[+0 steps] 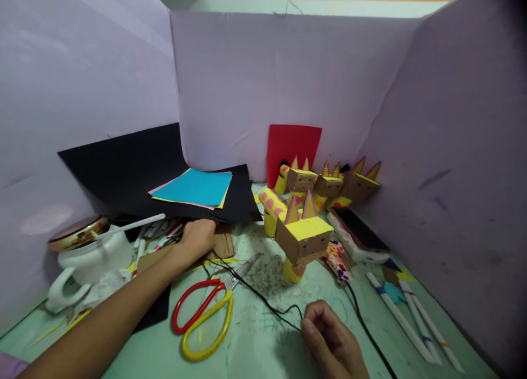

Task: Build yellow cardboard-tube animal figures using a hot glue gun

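My right hand (331,340) is closed in a pinch on a thin black cord (263,299) near the front of the table. The doubled cord runs from there up and left to just below my left hand (200,236). That hand is bent down over a piece of corrugated cardboard (224,241), its fingers hidden behind it. Between my hands lie scissors (206,321) with one red and one yellow handle, blades pointing away. Behind my right hand stands a cardboard animal figure (303,236) with a yellow top, pointed horns or ears and a spotted yellow body.
Similar figures (328,187) stand at the back right before red paper (293,148). A phone (364,228) lies on a white box. Markers (399,318) lie at right. A white pot (99,258) stands at left. Blue paper (195,187) tops black sheets. Panels (288,77) surround the table.
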The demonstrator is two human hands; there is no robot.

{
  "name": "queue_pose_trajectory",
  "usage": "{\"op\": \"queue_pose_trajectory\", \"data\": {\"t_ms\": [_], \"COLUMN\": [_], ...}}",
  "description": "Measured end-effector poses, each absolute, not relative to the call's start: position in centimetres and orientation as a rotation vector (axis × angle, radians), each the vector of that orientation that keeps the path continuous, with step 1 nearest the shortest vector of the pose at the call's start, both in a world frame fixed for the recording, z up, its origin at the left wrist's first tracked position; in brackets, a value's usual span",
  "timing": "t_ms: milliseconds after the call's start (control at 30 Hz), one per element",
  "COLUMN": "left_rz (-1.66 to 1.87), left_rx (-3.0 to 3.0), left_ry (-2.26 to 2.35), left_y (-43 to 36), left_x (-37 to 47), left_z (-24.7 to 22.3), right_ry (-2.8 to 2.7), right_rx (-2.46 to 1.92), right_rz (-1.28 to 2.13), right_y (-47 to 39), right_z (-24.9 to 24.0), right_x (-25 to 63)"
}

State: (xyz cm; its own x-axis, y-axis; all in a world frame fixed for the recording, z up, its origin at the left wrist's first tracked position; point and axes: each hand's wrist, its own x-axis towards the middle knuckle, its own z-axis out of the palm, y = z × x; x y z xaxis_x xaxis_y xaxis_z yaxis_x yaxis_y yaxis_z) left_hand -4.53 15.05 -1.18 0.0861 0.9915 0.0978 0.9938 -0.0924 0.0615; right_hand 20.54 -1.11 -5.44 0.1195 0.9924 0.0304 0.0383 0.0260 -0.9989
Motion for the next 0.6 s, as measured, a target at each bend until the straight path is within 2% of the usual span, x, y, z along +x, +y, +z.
{"op": "queue_pose_trajectory", "data": {"t_ms": [100, 167, 200, 267, 333, 400, 467, 600], "left_rz": [-0.314, -0.533, -0.694, -1.385, -1.636, -1.328, -0.820, -0.549], "left_rx": [-2.415, -2.515, -2.571, -2.718, -2.904, -3.100, -3.155, -3.099], "left_ry": [-1.998, -1.917, -1.883, -1.814, -1.857, -1.950, -1.954, -1.902], "left_y": [14.1, 13.2, 12.7, 12.1, 11.8, 12.0, 12.4, 12.8], "left_x": [-4.1, -4.2, -4.3, -4.7, -5.0, -4.8, -4.0, -1.7], "left_z": [-0.4, 0.9, 1.7, 3.3, 4.3, 4.3, 3.0, -1.0], "right_ry": [-1.178, -1.177, -1.179, -1.189, -1.202, -1.209, -1.218, -1.239], "right_rx": [-1.272, -1.267, -1.262, -1.254, -1.251, -1.246, -1.240, -1.243], "right_rz": [1.066, 1.080, 1.086, 1.086, 1.079, 1.078, 1.076, 1.059], "right_y": [-1.1, -1.1, -1.1, -1.1, -1.1, -1.0, -1.0, -1.0], "right_z": [-5.3, -5.3, -5.4, -5.4, -5.5, -5.5, -5.5, -5.4], "right_x": [20.5, 20.5, 20.5, 20.6, 20.5, 20.4, 20.3, 20.2]}}
